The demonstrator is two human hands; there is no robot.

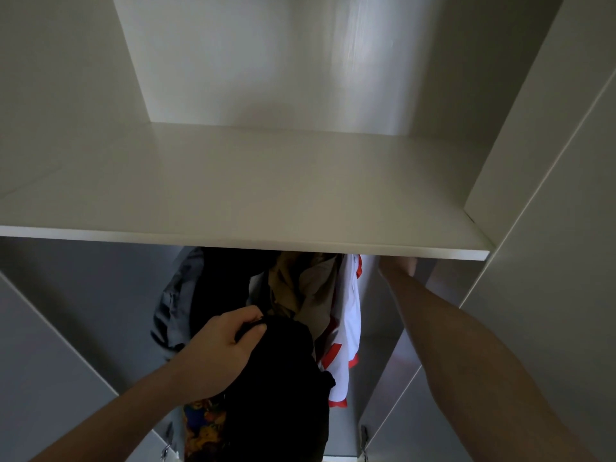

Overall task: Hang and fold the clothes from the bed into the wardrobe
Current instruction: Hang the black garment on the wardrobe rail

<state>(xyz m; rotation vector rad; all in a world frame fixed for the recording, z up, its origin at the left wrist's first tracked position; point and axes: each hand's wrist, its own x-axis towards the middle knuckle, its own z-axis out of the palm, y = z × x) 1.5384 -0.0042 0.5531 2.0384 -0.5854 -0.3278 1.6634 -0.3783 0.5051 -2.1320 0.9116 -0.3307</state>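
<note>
Here our left hand [221, 353] pinches the top edge of a black garment [280, 388], thumb and fingers curled round the cloth, just below the white shelf [240, 181] of the wardrobe. Our right hand [398, 266] reaches up under the front edge of this shelf, at its right end; the fingers are hidden behind the shelf, so we cannot tell if they grip something there or are only stretched out. We judge that this hand looks for the rail or for a hanger, but neither can be seen. Under the shelf several clothes hang already: a grey garment [173, 305] to the left, an olive-brown one [300, 285] in the middle, and a white garment with red trim [348, 328] to the right, close to our right arm. Below our left wrist a colourful patterned cloth [200, 425] shows, touching the black garment. The top of the shelf carries no folded clothes in this view. So we think the hanging part is well advanced, and the black garment is the piece in hand now, not yet clearly on the rail. The folding part seems still to do. The bed is not in view, so how many clothes remain there we cannot say.
</note>
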